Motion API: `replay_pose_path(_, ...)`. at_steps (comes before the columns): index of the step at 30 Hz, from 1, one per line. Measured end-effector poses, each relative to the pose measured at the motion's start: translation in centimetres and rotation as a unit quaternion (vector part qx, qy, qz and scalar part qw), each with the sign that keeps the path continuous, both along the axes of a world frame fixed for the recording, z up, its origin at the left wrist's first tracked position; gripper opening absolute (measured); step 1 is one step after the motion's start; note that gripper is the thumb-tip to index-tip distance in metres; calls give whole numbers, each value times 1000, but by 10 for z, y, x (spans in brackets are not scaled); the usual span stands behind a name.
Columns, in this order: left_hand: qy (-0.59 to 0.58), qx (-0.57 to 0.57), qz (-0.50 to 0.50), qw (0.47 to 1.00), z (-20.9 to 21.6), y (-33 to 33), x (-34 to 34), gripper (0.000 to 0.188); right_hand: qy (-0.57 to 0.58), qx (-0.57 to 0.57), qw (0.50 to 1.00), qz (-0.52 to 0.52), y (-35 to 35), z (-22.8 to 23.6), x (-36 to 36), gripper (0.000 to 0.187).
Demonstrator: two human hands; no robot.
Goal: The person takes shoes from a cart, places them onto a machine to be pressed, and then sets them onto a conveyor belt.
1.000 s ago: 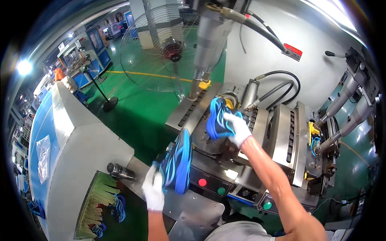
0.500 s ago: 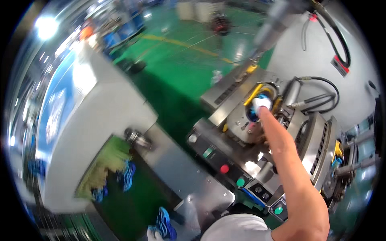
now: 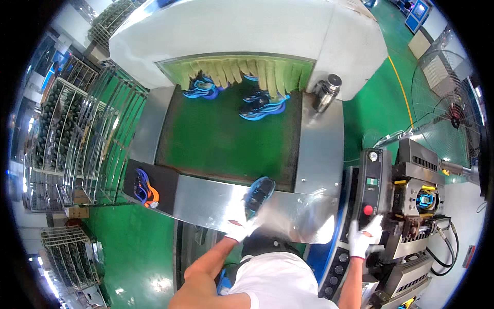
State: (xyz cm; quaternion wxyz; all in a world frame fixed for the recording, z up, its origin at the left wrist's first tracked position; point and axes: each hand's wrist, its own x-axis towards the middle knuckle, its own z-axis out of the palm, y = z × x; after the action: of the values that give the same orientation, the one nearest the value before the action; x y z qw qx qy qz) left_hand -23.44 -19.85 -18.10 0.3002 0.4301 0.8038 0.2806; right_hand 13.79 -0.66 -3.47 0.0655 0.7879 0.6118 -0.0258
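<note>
Left hand [image 3: 241, 229], white-gloved, is closed on the near end of a dark blue-edged shoe [image 3: 261, 191], whose toe is pointed away over the near metal ledge [image 3: 203, 203]. Because of blur at the heel, it cannot be told whether the sole is rested on the ledge or lifted just above it. Right hand [image 3: 365, 238], also gloved, is carried empty with thumb and fingers spread, just to the near side of a red button [image 3: 368, 210] on the control panel [image 3: 370, 170]. To the right of that panel, a bright blue shoe [image 3: 425, 201] is seated in the clamping fixture [image 3: 410, 198] of the machine.

Beyond the ledge, a black-and-blue shoe [image 3: 262, 107] and a shoe pair [image 3: 199, 88] are seen on the green belt [image 3: 221, 139], at the far end by the strip curtain [image 3: 234, 69].

The step in hand is judged to be the handling of one shoe at the ledge while another is kept in the fixture. For the next move, a firm, level hold by the left hand is called for, and care near the red button is asked of the right.
</note>
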Motion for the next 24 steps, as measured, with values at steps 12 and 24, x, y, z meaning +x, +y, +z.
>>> replay_pose_path(12,21,88,-41,995,-40,106,-219,69,87,70,994,-1,-43,-52,-21,97)
replay_pose_path(24,223,147,107,958,-63,344,-508,47,165,-137,957,-196,-199,-142,-46,89)
